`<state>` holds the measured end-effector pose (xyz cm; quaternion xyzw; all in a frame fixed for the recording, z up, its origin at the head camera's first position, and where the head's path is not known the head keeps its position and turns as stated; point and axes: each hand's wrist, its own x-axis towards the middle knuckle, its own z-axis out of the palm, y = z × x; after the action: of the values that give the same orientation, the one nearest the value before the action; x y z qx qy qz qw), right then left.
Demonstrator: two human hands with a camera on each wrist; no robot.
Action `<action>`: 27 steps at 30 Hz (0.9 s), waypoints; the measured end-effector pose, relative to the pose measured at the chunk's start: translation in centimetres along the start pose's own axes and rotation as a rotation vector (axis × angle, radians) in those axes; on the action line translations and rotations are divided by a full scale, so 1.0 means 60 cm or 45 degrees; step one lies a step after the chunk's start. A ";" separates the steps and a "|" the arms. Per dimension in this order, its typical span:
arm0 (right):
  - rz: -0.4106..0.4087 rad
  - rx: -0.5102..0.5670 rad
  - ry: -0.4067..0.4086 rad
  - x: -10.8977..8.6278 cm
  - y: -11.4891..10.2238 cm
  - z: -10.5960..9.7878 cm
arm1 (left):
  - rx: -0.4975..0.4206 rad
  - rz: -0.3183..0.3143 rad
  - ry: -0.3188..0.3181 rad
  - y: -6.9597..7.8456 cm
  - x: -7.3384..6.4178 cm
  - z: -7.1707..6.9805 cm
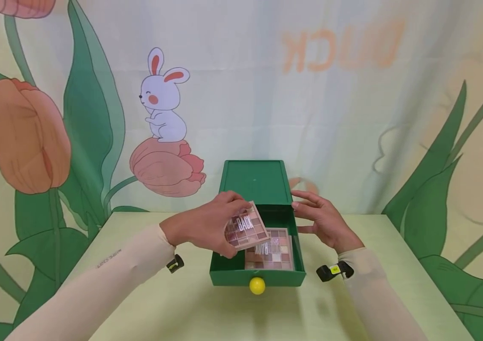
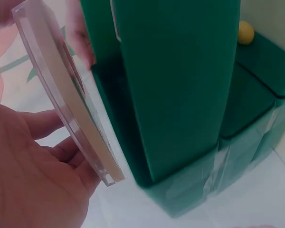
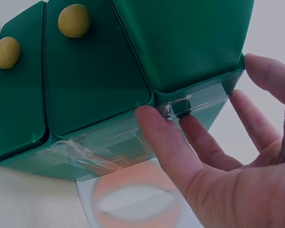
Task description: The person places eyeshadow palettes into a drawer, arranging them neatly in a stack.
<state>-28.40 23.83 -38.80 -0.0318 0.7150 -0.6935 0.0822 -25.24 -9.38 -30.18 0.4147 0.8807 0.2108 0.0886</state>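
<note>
My left hand grips a clear-lidded eyeshadow palette by its edges, tilted over the open top drawer of a green drawer cabinet. In the left wrist view the palette appears edge-on, beside the pulled-out drawer. Another palette lies inside the drawer, partly covered by the held one. My right hand touches the cabinet's right side near its front. Its fingers are spread along the taped side wall in the right wrist view, with the thumb and fingertips against the green plastic.
A yellow round knob sits on the drawer front. Below the open drawer, two closed drawers with yellow knobs show in the right wrist view. The cabinet stands on a pale green table, close to a printed curtain behind it.
</note>
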 end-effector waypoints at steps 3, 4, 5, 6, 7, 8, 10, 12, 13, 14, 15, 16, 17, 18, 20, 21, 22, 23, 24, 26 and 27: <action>0.001 0.006 -0.001 0.000 0.000 0.001 | 0.006 0.031 -0.034 0.000 0.012 0.008; 0.004 0.009 0.000 0.000 -0.001 0.001 | 0.008 0.043 -0.043 0.001 0.016 0.011; 0.008 0.010 0.004 0.000 -0.001 0.001 | 0.007 0.051 -0.053 0.001 0.019 0.013; 0.009 0.009 0.004 0.000 -0.001 0.001 | 0.012 0.057 -0.064 0.002 0.023 0.016; 0.012 0.010 0.006 0.000 -0.001 0.000 | 0.019 0.066 -0.075 0.003 0.027 0.019; 0.013 0.008 0.007 0.001 -0.001 0.000 | 0.025 0.072 -0.086 0.005 0.031 0.021; 0.016 0.008 0.012 0.001 -0.001 -0.001 | 0.039 0.084 -0.109 0.008 0.039 0.026; 0.012 0.002 0.008 0.000 -0.001 -0.002 | 0.064 0.088 -0.132 0.012 0.047 0.030; 0.009 0.002 0.006 0.000 0.000 -0.002 | 0.073 0.093 -0.142 0.013 0.051 0.032; 0.008 -0.001 0.002 -0.001 0.000 -0.003 | 0.080 0.095 -0.154 0.014 0.054 0.035; 0.007 -0.001 -0.001 -0.001 0.000 -0.003 | 0.087 0.095 -0.167 0.015 0.058 0.037; 0.005 -0.004 -0.005 -0.002 0.000 -0.004 | 0.096 0.095 -0.180 0.015 0.062 0.040; 0.003 -0.003 -0.007 -0.002 0.001 -0.004 | 0.101 0.095 -0.192 0.016 0.065 0.042; 0.002 -0.003 -0.010 -0.002 0.001 -0.005 | 0.105 0.096 -0.202 0.016 0.069 0.044; 0.003 -0.003 -0.012 -0.001 0.001 -0.006 | 0.104 0.096 -0.227 0.017 0.074 0.048; 0.002 -0.001 -0.013 -0.001 0.001 -0.006 | 0.106 0.095 -0.237 0.019 0.075 0.049; 0.001 0.004 -0.014 -0.001 0.001 -0.006 | 0.109 0.097 -0.247 0.020 0.077 0.050; 0.002 0.010 -0.014 0.000 0.001 -0.006 | 0.111 0.100 -0.256 0.021 0.078 0.051; 0.003 0.013 -0.016 0.000 0.001 -0.006 | 0.112 0.103 -0.266 0.022 0.080 0.052; -0.002 0.016 -0.023 0.000 0.001 -0.006 | 0.117 0.108 -0.284 0.024 0.083 0.053; -0.003 0.021 -0.023 0.000 0.000 -0.006 | 0.123 0.108 -0.289 0.025 0.084 0.053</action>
<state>-28.48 24.15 -38.82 -0.0382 0.7083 -0.6993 0.0882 -26.36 -3.69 -32.26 0.4767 0.8558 0.1234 0.1587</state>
